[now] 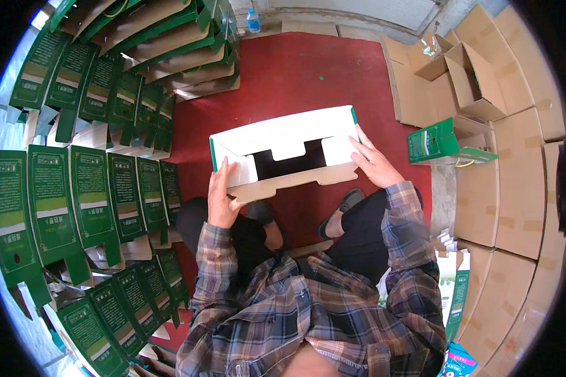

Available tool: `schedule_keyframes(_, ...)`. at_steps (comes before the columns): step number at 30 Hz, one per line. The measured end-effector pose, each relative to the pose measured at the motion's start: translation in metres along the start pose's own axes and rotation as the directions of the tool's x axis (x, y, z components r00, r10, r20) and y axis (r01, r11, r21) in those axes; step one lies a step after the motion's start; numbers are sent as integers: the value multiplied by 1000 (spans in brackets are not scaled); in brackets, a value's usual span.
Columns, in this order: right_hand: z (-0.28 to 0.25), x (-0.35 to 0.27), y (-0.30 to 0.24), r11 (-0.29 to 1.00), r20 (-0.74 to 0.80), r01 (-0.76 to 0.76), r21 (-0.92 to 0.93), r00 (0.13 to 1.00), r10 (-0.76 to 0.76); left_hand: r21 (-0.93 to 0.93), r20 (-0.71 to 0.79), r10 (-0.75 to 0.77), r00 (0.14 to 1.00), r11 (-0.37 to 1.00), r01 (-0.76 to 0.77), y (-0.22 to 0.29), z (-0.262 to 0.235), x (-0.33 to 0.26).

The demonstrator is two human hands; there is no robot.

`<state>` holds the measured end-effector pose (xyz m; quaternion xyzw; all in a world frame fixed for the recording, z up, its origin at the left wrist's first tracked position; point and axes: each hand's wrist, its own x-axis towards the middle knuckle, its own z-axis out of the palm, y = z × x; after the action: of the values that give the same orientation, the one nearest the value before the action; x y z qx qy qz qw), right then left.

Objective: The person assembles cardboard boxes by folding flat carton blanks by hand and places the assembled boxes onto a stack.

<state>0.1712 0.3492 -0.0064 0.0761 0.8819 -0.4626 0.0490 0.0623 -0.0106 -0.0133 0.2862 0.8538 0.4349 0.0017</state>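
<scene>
The carton (283, 154) is held at both ends, raised over the knees and the red floor (295, 75). The left hand (222, 196) is closed on the carton's left end, thumb over the brown flap and fingers behind it. The right hand (376, 164) is laid nearly flat on the right end, fingers spread across the white panel; whether anything is pinched beneath them cannot be told.

The carton's long axis runs from one hand to the other, rising slightly toward the right hand. Its open underside is turned up toward the head, with white flaps folded inward around a dark gap.

The carton is judged light, thin and easily creased: stiff along its folded edges, weak at the loose flaps. Hold is best taken at the end corners, where the walls meet.

Beyond the left hand, flat green cartons (88, 201) are spread in overlapping rows. Beyond the right hand, a small green box (431, 143) stands just beside brown boxes (509, 182), with one open brown box (478, 78) farther off.
</scene>
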Motion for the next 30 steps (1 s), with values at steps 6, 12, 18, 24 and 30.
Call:
schedule_keyframes(6,1,8,3,998,-155,-30,-48,988,22,209,-204,-134,970,962,177,-3,27,19)
schedule_keyframes(12,27,8,-36,850,-243,33,-525,952,-187,569,-151,144,978,822,-32,-9,28,20)
schedule_keyframes(18,32,11,-35,823,-235,-4,-568,959,-157,564,58,119,991,816,-131,8,24,16)
schedule_keyframes(24,33,11,-33,826,-208,44,-562,959,-192,583,110,103,989,799,-148,1,23,15)
schedule_keyframes(30,33,11,-35,829,-197,10,-560,970,-145,572,137,104,985,804,-164,0,21,16)
